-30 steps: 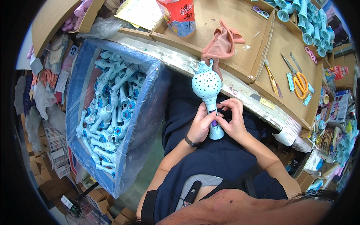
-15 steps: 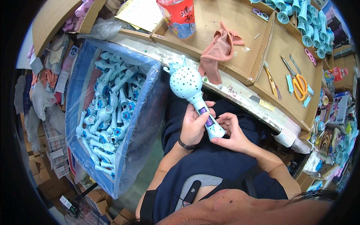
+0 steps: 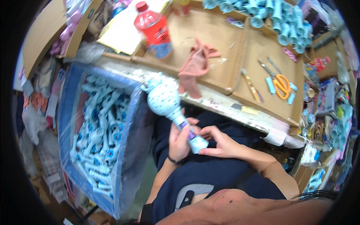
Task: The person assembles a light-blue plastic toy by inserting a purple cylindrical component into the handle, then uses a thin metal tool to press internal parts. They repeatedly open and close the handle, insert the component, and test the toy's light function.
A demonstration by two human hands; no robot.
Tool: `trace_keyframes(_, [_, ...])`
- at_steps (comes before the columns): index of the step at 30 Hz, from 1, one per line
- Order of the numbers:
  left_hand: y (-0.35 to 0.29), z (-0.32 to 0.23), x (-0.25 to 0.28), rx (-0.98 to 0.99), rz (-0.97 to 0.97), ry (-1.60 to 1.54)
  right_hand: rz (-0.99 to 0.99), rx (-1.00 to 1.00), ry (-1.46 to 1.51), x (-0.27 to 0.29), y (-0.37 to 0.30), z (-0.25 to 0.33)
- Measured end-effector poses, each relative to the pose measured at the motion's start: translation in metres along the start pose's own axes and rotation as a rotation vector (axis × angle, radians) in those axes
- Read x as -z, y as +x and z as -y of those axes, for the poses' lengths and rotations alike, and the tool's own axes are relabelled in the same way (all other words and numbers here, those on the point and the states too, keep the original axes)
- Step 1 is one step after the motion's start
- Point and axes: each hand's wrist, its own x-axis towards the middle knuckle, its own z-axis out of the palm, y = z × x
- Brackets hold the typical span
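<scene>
A light blue toy wand [image 3: 164, 99] slants across my lap, its round head dotted with small dark holes and pointing up and left. A purple piece shows through a slot in its handle. My left hand [image 3: 179, 141] is wrapped round that handle, thumb on top near the slot. At the flared lower end, my right hand [image 3: 222, 144] pinches the wand between thumb and fingers. The image is slightly blurred, so finer details of the wand cannot be made out.
A blue plastic-lined bin [image 3: 127, 150] full of similar light blue toy parts stands at left. Cardboard trays on the bench hold a pinkish cloth [image 3: 195, 67], orange-handled scissors [image 3: 282, 87] and a craft knife [image 3: 252, 85]. A red-capped bottle [image 3: 153, 32] stands behind. Light blue parts [image 3: 287, 22] fill the far right.
The whole view has shifted, so the bench and bin sit further left and the bottle's cap now shows. Both hands keep the same hold on the wand.
</scene>
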Motion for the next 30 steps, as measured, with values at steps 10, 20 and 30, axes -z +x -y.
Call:
trace_keyframes(10, [0.000,-0.018,0.012,-0.097,-0.027,-0.102,-0.946,-0.081,-1.097,0.182,-0.020,0.037])
trace_keyframes(20, [0.002,-0.022,0.012,-0.045,-0.040,-0.168,-0.842,-0.140,-1.610,0.212,-0.042,-0.014])
trace_keyframes(30, [-0.002,-0.024,0.002,-0.033,0.053,-0.132,-0.411,-0.062,0.427,0.059,-0.005,0.018])
